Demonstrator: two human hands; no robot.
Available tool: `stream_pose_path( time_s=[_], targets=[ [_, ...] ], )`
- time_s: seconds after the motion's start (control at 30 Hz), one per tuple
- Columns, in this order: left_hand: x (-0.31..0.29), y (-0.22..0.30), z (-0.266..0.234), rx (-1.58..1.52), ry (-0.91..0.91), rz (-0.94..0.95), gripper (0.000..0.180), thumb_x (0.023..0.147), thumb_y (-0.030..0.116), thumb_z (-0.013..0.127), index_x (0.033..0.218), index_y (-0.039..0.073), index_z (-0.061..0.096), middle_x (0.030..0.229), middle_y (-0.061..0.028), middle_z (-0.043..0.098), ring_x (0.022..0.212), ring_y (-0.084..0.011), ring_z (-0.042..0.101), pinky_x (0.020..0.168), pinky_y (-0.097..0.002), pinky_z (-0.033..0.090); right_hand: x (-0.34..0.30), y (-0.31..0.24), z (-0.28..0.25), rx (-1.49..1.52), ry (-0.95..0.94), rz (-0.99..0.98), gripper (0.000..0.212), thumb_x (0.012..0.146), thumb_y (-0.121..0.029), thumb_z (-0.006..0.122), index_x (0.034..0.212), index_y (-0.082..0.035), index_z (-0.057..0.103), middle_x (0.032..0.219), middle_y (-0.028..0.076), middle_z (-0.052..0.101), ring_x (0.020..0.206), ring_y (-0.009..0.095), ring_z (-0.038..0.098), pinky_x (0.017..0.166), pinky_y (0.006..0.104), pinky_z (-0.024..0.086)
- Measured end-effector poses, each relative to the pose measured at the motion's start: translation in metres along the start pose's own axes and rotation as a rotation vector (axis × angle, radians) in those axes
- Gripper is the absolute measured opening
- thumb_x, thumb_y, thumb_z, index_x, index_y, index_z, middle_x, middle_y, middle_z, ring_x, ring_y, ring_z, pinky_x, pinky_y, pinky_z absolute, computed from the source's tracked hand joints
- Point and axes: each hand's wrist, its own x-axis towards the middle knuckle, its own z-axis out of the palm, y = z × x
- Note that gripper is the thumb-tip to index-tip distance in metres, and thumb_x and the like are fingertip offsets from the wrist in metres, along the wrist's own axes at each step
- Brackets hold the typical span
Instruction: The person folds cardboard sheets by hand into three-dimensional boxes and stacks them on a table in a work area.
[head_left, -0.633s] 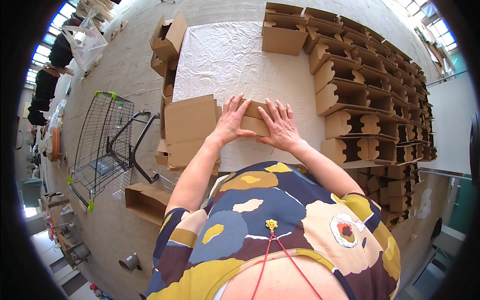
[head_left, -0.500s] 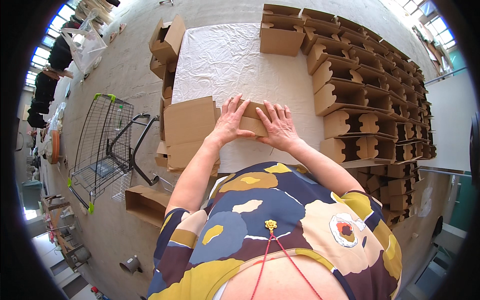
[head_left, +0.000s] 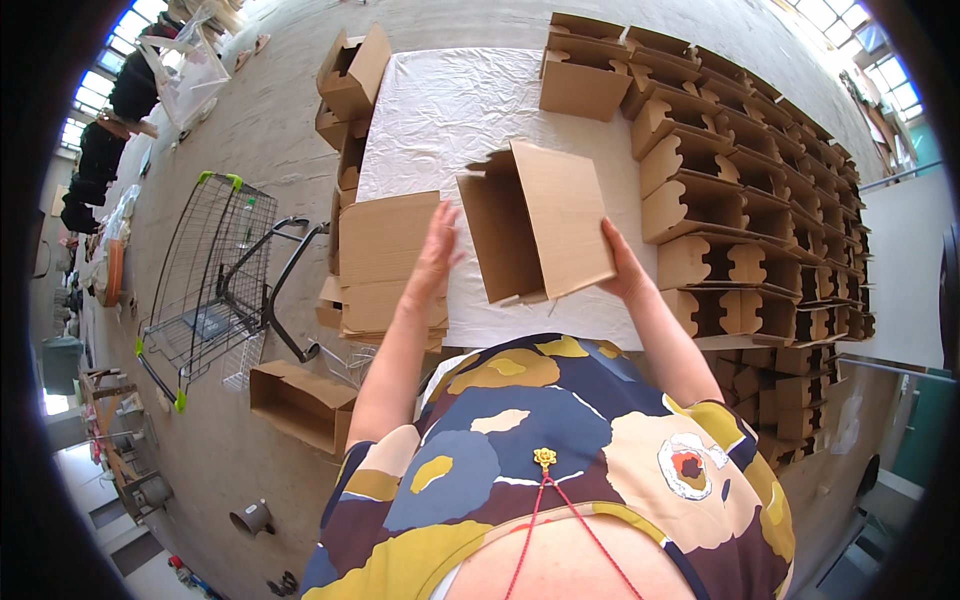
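Note:
A brown cardboard box (head_left: 570,225), folded into shape with its open side facing left, is tilted above the white cloth. My right hand (head_left: 626,264) grips its lower right edge, with the thumb on the near panel and the other fingers partly hidden. My left hand (head_left: 436,252) is held apart from the box, fingers stretched out and palm turned toward it. Beside and partly under that hand lies a stack of flat cardboard sheets (head_left: 388,240).
A white cloth (head_left: 455,105) covers the table. Rows of formed boxes (head_left: 735,205) stand along its right side, and more boxes (head_left: 355,75) line the left edge. On the floor are a wire shopping cart (head_left: 225,260) and a cardboard box (head_left: 300,400).
Both hands were pressing on low folded cardboard. Now a formed box stands tilted in my right hand, which has moved right, while my left hand has come away to the left.

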Motion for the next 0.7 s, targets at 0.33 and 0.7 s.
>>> stream_pose_path(
  time_s=[0.33, 0.7],
  targets=[
    [0.022, -0.027, 0.022, 0.387, 0.058, -0.096, 0.075, 0.092, 0.013, 0.053, 0.159, 0.013, 0.019, 0.151, -0.0107, 0.044, 0.126, -0.019, 0.05, 0.09, -0.0345, 0.051, 0.023, 0.054, 0.007, -0.826, 0.431, 0.082, 0.07, 0.101, -0.053, 0.049, 0.153, -0.009, 0.036, 0.159, 0.013, 0.035, 0.147, 0.027, 0.03, 0.113, 0.0443, 0.037],
    [0.035, -0.035, 0.056, 0.642, 0.168, 0.191, 0.092, 0.074, 0.002, 0.057, 0.157, 0.004, 0.019, 0.157, -0.0189, 0.034, 0.144, -0.0323, 0.036, 0.117, -0.0387, 0.033, 0.037, 0.039, 0.029, -1.358, 0.315, -0.705, 0.066, 0.093, -0.026, 0.067, 0.148, 0.0, 0.041, 0.144, 0.02, 0.052, 0.134, 0.032, 0.05, 0.112, 0.0377, 0.038]
  ],
)
